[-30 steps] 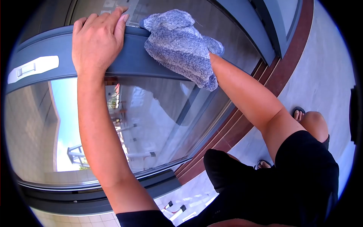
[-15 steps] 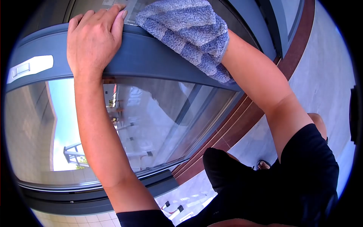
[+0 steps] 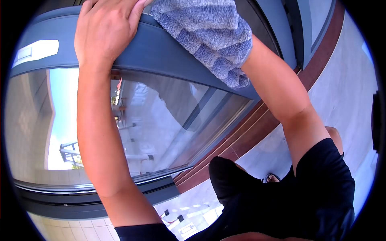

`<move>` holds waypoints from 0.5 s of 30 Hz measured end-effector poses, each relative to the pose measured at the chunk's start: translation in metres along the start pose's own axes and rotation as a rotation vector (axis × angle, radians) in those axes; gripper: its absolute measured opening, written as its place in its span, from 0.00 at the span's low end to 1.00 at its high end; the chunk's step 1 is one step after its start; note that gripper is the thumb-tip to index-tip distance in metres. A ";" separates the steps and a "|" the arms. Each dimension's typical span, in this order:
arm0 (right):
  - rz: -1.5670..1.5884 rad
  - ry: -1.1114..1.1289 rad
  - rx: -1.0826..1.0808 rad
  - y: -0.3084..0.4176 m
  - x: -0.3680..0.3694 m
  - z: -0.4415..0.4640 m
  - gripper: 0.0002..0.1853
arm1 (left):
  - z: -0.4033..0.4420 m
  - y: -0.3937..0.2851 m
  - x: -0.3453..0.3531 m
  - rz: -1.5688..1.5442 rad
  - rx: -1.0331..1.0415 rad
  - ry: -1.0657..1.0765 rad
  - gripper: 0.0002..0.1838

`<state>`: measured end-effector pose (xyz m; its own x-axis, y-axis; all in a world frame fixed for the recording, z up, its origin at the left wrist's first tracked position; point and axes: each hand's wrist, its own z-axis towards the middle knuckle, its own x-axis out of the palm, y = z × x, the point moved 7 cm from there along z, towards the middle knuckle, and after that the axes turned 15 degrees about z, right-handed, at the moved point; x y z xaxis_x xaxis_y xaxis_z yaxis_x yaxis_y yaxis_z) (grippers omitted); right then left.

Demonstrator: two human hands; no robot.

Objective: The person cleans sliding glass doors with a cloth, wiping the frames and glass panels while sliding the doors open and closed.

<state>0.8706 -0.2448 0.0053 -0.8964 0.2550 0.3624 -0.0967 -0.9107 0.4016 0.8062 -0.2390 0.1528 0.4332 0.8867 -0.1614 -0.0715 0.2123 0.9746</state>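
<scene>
My left hand [image 3: 106, 34] lies back-up across the dark grey frame rail [image 3: 161, 50] of a glazed door or window. Its fingers reach past the rail's far edge, and the top of the view cuts off some tips. They look extended, with the thumb beside the towel. A blue-grey striped terry towel [image 3: 205, 36] covers my right hand, hiding its fingers. My right forearm comes out from under the towel, which hangs over the rail's right part. Below the rail, a large glass pane [image 3: 161, 108] carries reflections of sky and building.
A white latch plate [image 3: 38, 52] sits on the rail at the left. Brown-red edging [image 3: 237, 140] runs along the frame's base beside pale floor [image 3: 329, 104]. My knee [image 3: 225, 176] and sandalled foot [image 3: 272, 177] are below, near the edging.
My left hand appears higher in view and slightly to the right, with its fingertips now partly cut off. The towel and right arm have shifted slightly right. The view itself has also moved a little.
</scene>
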 end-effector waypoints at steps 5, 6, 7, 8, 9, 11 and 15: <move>0.685 -0.168 0.206 -0.028 0.000 -0.022 0.20 | -0.008 0.017 0.009 0.032 0.103 -0.133 0.13; 0.783 -0.200 0.226 -0.030 0.002 -0.026 0.20 | -0.009 0.025 0.006 0.062 0.094 -0.156 0.14; 0.884 -0.244 0.250 -0.033 0.002 -0.030 0.20 | -0.008 0.031 0.003 0.090 0.085 -0.182 0.14; 0.906 -0.231 0.245 -0.036 0.002 -0.033 0.20 | -0.005 0.033 -0.003 0.116 0.074 -0.206 0.14; 0.926 -0.218 0.244 -0.042 0.000 -0.037 0.21 | -0.003 0.041 -0.007 0.299 0.093 -0.136 0.17; 0.900 -0.194 0.230 -0.050 -0.005 -0.046 0.23 | 0.000 0.082 -0.003 0.463 0.083 -0.131 0.21; 0.711 -0.162 0.166 -0.058 -0.020 -0.060 0.26 | -0.002 0.110 0.023 0.435 0.044 0.042 0.20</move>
<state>0.8680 -0.2166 -0.0754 -0.6420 -0.3204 0.6965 0.5603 -0.8162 0.1411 0.8068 -0.1944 0.2560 0.3341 0.9059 0.2603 -0.2009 -0.2014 0.9587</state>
